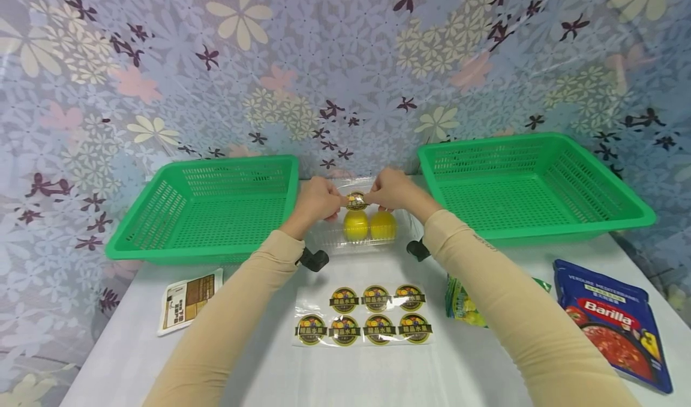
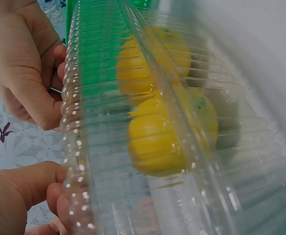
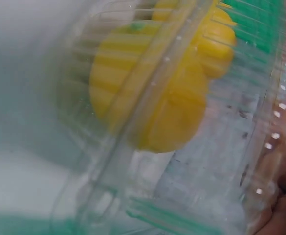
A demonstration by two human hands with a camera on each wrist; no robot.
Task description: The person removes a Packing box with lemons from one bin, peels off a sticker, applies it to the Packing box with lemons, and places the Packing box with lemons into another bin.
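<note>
A clear plastic clamshell box (image 1: 345, 244) stands at the middle back of the table, with two round yellow fruits (image 1: 355, 225) inside. Above the fruits, at the lid, is a round black-and-gold label sticker (image 1: 356, 201). My left hand (image 1: 318, 198) pinches the sticker's left edge between thumb and finger. The opposite edge is pinched by my right hand (image 1: 395, 189). In the left wrist view the ribbed lid (image 2: 101, 147) lies between the camera and the fingertips, so the sticker is hidden there. The right wrist view is blurred; it shows the yellow fruit (image 3: 147, 88) through the plastic.
Green baskets flank the box, one on the left (image 1: 202, 254) and one on the right (image 1: 540, 230). Nearer lies a sheet of several stickers (image 1: 361, 316). A brown-and-white packet (image 1: 189, 302), a green packet (image 1: 465, 305) and a blue Barilla pouch (image 1: 612, 326) lie around it.
</note>
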